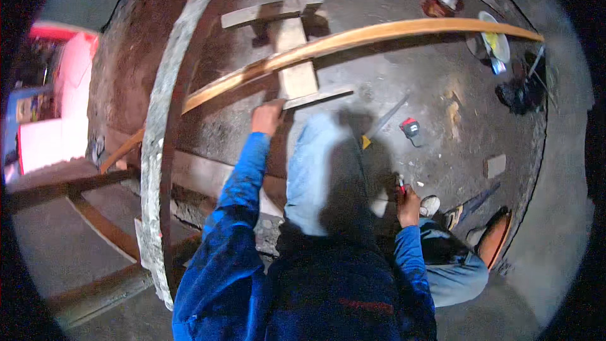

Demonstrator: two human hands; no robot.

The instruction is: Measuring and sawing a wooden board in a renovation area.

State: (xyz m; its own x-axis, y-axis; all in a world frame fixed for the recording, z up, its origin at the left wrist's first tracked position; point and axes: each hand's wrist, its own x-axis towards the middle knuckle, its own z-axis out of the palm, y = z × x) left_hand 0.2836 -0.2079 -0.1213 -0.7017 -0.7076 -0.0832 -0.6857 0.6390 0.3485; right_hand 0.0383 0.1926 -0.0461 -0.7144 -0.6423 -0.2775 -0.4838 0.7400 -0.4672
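Note:
My left hand point(267, 119) grips the left end of a short, narrow board point(325, 94), which lies across the lower end of a pale upright plank point(295, 79). My right hand point(408, 204) is low on the right beside my knee, closed on a small red-and-silver tool point(401, 184) that is too small to identify. A metal square with a yellow part point(366, 142) lies beside my jeans-clad knee, partly in shadow. A red-and-black tape measure point(409, 127) lies on the concrete floor to its right.
A long timber point(353, 39) crosses the plank, and a rough grey beam point(161, 120) runs along the left. A saw point(480, 199), dark bag point(517, 95), bucket point(442, 1), plate point(492, 44) and wood block point(494, 165) sit around. A lit pink-walled opening point(72, 101) is far left.

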